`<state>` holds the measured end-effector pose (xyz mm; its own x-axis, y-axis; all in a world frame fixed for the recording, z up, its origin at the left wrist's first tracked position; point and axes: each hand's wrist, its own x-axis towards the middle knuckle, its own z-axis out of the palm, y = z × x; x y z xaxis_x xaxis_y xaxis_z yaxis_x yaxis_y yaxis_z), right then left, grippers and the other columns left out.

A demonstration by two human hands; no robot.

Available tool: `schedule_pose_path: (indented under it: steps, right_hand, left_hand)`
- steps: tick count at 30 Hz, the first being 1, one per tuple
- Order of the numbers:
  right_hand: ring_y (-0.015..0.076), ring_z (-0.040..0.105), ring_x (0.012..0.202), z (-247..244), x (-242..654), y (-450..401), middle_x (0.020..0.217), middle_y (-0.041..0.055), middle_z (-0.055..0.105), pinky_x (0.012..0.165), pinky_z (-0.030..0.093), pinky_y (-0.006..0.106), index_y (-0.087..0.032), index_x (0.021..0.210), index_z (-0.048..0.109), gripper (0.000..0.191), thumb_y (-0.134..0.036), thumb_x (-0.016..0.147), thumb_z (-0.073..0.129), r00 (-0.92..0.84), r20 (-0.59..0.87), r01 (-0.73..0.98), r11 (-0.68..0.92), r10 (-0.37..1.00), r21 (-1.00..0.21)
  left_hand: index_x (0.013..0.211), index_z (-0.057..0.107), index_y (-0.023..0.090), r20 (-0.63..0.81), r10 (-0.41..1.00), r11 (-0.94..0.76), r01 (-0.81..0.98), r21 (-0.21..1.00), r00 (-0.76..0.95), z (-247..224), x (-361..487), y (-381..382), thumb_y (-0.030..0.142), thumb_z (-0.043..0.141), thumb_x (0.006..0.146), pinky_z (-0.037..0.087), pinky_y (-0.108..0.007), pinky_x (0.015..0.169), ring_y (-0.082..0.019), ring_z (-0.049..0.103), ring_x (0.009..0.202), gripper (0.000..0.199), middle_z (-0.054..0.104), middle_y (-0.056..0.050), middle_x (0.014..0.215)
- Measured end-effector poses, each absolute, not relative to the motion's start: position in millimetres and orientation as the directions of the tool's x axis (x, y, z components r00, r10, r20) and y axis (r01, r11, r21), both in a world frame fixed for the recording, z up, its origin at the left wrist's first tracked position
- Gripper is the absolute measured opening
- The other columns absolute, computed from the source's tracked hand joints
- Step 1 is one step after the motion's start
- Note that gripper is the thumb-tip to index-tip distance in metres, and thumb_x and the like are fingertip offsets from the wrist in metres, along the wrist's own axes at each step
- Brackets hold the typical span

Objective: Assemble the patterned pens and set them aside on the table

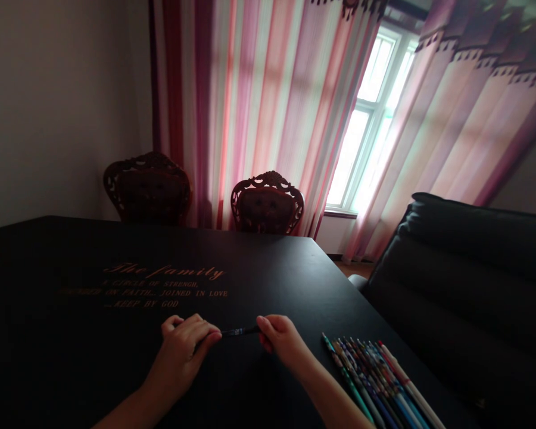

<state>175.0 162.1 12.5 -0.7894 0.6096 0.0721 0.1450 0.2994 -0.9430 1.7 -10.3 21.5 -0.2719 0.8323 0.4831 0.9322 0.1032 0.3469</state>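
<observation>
Both of my hands grip a dark, slim pen (239,332), held level just above the black tabletop. My left hand (188,341) pinches its left end between thumb and fingers. At the other end, my right hand (282,339) closes thumb and fingertips on it. Small pale markings show on the pen's middle; both its ends are hidden in my fingers. Beside my right forearm lies a row of several pens (375,375) in mixed colours and patterns, side by side with their tips pointing away from me.
The black table (268,268) bears gold lettering (165,274) on its left part. Two carved wooden chairs (268,202) stand behind the far edge. A black leather seat (473,286) is close to the table's right edge. Striped curtains (268,89) hang by a window (361,125).
</observation>
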Motion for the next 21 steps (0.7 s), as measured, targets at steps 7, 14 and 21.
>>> schedule_pose_path:
  steps: [7,14,21]
  right_hand:
    - [0.0105,0.052,0.054,15.3,172.7,158.7,0.060,-0.0033,0.061,0.053,0.037,0.023,-0.017,0.087,0.059,0.044,-0.058,0.075,0.069,-0.810,0.136,-0.058,0.152,0.571,-0.987]
    - [0.0101,0.053,0.050,15.1,171.2,159.3,0.057,-0.0023,0.061,0.051,0.037,0.023,-0.016,0.078,0.060,0.050,-0.065,0.069,0.070,-0.829,0.061,0.005,0.117,0.556,-0.993]
    - [0.0111,0.053,0.055,21.5,174.0,160.7,0.064,-0.0023,0.063,0.053,0.036,0.024,-0.018,0.083,0.058,0.048,-0.058,0.065,0.076,-0.828,0.048,-0.030,0.042,0.559,-0.999]
  left_hand:
    - [0.083,0.066,0.026,0.387,0.854,0.160,0.884,0.440,-0.347,14.7,-1.8,-6.5,0.047,0.041,0.097,0.027,-0.038,0.085,-0.016,0.060,0.079,0.036,0.069,0.004,0.079]
    - [0.089,0.066,0.030,0.366,0.864,0.165,0.882,0.441,-0.345,15.9,-2.2,-6.8,0.049,0.045,0.096,0.025,-0.041,0.088,-0.018,0.061,0.086,0.029,0.069,0.005,0.086]
    - [0.090,0.066,0.030,0.362,0.870,0.170,0.892,0.419,-0.336,13.2,-3.8,-7.4,0.050,0.044,0.096,0.025,-0.040,0.089,-0.018,0.060,0.089,0.030,0.070,0.004,0.089]
